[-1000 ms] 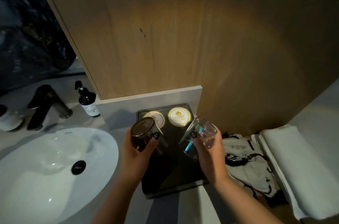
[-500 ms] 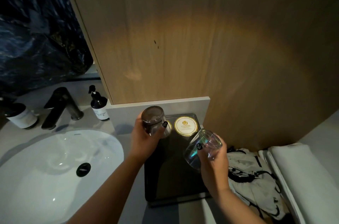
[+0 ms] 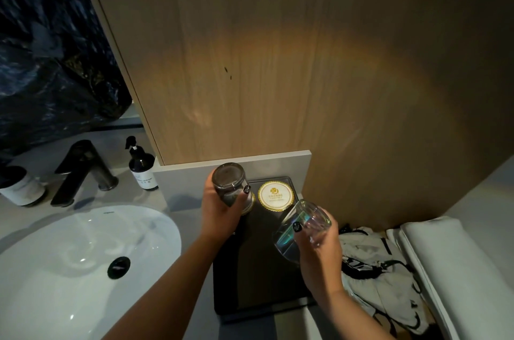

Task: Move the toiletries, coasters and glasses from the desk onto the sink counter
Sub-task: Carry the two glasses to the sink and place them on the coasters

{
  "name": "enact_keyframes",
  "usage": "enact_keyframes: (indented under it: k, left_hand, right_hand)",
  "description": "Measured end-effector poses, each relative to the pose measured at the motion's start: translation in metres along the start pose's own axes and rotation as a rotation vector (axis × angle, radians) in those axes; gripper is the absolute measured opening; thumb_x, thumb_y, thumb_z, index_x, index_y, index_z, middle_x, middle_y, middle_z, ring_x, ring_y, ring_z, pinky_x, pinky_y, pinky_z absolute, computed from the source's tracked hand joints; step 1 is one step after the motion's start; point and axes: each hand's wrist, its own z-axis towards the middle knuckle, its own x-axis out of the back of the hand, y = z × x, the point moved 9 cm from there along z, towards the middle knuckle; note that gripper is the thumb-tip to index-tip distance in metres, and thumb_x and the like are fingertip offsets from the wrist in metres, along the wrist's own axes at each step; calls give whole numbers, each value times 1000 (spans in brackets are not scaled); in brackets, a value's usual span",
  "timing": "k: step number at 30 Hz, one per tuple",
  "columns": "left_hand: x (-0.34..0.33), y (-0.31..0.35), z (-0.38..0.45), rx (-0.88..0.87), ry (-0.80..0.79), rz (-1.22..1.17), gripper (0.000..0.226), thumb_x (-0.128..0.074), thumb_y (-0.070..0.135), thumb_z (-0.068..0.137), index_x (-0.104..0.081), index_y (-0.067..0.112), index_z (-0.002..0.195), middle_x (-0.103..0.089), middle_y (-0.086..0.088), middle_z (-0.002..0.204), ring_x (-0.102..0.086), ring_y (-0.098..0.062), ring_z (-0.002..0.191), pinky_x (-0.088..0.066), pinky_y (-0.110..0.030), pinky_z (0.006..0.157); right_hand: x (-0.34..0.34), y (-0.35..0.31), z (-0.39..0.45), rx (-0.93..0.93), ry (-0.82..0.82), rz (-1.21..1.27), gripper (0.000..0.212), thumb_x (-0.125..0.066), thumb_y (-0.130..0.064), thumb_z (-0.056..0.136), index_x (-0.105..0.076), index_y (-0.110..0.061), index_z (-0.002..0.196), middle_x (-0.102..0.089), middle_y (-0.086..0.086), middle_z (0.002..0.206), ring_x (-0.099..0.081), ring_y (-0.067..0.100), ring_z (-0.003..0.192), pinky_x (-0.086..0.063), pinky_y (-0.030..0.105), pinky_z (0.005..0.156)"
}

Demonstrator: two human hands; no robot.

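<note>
Dark glass (image 3: pixel 228 183) gripped in left hand (image 3: pixel 219 211), tilted, over the back-left corner of the tray (image 3: pixel 258 278), partly hiding one coaster (image 3: pixel 251 200). Clear glass (image 3: pixel 301 224) clutched in right hand (image 3: pixel 319 250), tipped over, above the tray's right edge. Second coaster (image 3: pixel 275 196) flat at tray's back. Sink (image 3: pixel 69 270) left of tray, faucet (image 3: pixel 83 170) and bottle (image 3: pixel 141 165) further back-left.

I see a dim scene; a warm glow pools on the tan wood-grain wall panel (image 3: pixel 278 75) above my hands, corners darkening.
</note>
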Motion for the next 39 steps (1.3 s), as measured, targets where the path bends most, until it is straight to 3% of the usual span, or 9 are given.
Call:
enact_keyframes:
  k: [3,8,11,16,22,28,32,36,39]
  left_hand:
    - [1,0,-1,1,13,27,64,-77,7,76,-44,17,130,-54,6,117,-50,-12,112,-39,-24,95]
    - [1,-3,-2,-13,6,75,67,-78,11,75,-44,14,133,-53,5,120,-50,-11,113,-39,-26,96]
    - [1,-1,-1,-35,3,100,67,-80,12,73,-46,16,131,-54,7,119,-50,-9,112,-39,-19,94]
    - [-4,5,0,-67,-33,119,66,-80,13,73,-47,18,130,-54,10,116,-50,-5,108,-35,0,80]
    - [-7,2,1,-67,-63,90,67,-82,16,72,-46,19,129,-57,5,119,-54,-12,111,-41,-12,88]
    - [-8,-2,0,-29,-59,83,72,-81,13,72,-42,15,133,-56,-4,126,-53,-20,117,-47,-34,100]
    - [-10,-8,-2,28,-84,53,78,-81,16,72,-38,14,137,-54,-5,130,-52,-21,120,-46,-43,104]
    - [-6,-16,-7,98,-69,25,101,-80,37,65,-25,16,147,-43,-7,143,-44,-23,131,-42,-46,108]
    - [0,-14,-16,83,10,110,103,-82,27,71,-18,13,150,-31,-9,151,-33,-26,138,-32,-44,114]
  right_hand:
    - [1,2,1,-12,8,-30,81,-63,-74,57,-41,-35,125,-65,-9,106,-65,10,98,-58,41,79]
    - [0,1,1,-18,17,-77,61,-65,-51,72,-41,-32,125,-62,-10,109,-63,12,100,-57,43,82]
    - [0,-3,-1,-14,22,-83,76,-59,-64,62,-41,-28,127,-61,-10,109,-62,11,101,-56,34,79]
    - [3,-3,-2,-32,43,-69,79,-63,-73,63,-41,-32,127,-62,-9,111,-63,13,102,-57,42,81]
    - [2,-4,-3,-31,29,-39,95,-58,-87,52,-40,-32,127,-62,-10,113,-63,11,103,-57,44,83]
    - [0,-3,-2,-30,14,-45,92,-62,-84,52,-41,-34,126,-61,-8,115,-61,13,107,-56,43,86]
    - [-2,0,0,-57,-4,-67,85,-64,-68,58,-41,-28,128,-60,-6,115,-60,13,107,-56,41,86]
    - [0,10,5,-81,-1,-44,78,-73,-58,62,-43,-28,127,-61,-2,112,-61,15,103,-54,41,86]
    - [3,7,5,-70,6,11,49,-69,-33,78,-48,-23,121,-64,0,105,-64,18,99,-54,39,84]
